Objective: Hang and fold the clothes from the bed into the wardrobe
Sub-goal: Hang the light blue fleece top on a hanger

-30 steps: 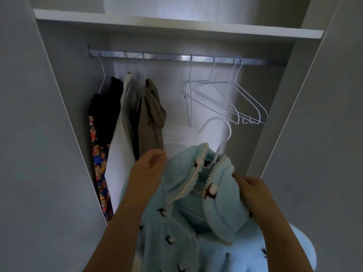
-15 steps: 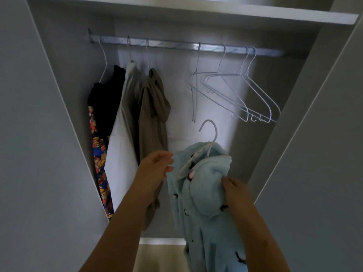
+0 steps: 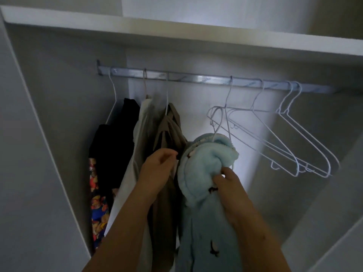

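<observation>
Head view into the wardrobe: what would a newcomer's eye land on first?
The fluffy light-blue garment at centre stands out: the right hand grips it, the left hand is beside it, and its hanger hook sits below the rail. Next come the bare white wire hangers clustered on the rail's right. The dark and beige clothes hang at its left.

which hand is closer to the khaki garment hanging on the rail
Left. The left hand is right in front of the khaki garment, overlapping it in view. The right hand is farther to the right, gripping the blue fleece garment, which sits between it and the khaki one.
</observation>
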A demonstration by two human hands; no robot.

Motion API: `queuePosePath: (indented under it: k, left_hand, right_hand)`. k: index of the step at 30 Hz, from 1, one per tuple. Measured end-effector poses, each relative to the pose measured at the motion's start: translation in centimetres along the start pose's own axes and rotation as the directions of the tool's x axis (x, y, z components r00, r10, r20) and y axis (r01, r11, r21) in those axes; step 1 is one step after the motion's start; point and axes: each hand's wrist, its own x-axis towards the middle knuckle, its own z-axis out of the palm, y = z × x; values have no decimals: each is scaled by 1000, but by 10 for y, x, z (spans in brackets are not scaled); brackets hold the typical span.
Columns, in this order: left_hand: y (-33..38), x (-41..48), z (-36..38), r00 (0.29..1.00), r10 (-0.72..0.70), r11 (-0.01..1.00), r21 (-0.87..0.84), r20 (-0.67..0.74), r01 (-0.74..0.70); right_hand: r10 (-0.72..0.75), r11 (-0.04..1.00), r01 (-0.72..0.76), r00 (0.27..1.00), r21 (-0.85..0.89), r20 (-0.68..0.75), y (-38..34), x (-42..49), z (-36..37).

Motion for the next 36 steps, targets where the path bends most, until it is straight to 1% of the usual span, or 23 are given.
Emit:
queuePosePath:
  k: [4,9,12,14,16,17,18,19,21,23,26,30,33,36]
  left_hand:
    - [8,60,-12,994,99,994,31,44,-100]
    - [15,113,-17,969,237,948,204,64,-245]
    - [11,132,-15,951,292,861,405,103,-308]
    - [6,139,-14,952,268,769,563,145,-303]
    - [1,142,-12,961,214,697,662,177,-277]
    - [-2,143,-12,964,196,685,678,180,-266]
    - [-4,144,-11,967,189,688,679,172,-255]
    - [-6,146,-11,971,184,701,671,155,-240]
    - [-11,148,-13,978,177,738,642,112,-207]
    - [-16,146,-14,981,177,773,605,84,-191]
    - [-26,138,-13,981,180,816,548,66,-186]
    - [-37,123,-10,983,181,836,522,35,-173]
    - [-41,107,-5,986,166,843,516,20,-153]
    - [-46,87,0,985,175,841,521,-10,-145]
  right_hand:
    - [-91,996,91,995,-6,-43,-32,55,31]
    - [-203,979,200,973,-39,-110,-77,116,51]
    - [-274,960,263,953,-101,-128,-98,149,56]
    - [-298,947,279,947,-158,-119,-103,171,60]
    - [-261,945,236,961,-228,-87,-98,187,64]
    - [-214,945,188,974,-268,-69,-92,192,66]
    - [-174,935,146,983,-322,-59,-82,195,68]
    - [-167,915,134,984,-380,-57,-72,197,69]
    - [-204,887,151,976,-436,-77,-53,197,72]
    - [-218,893,157,971,-421,-101,-42,193,75]
    - [-199,890,143,976,-432,-88,-26,183,77]
    - [-216,882,164,974,-441,-71,-9,159,77]
    - [-198,877,158,979,-454,-43,-2,140,73]
    - [-166,894,145,986,-425,-12,5,117,65]
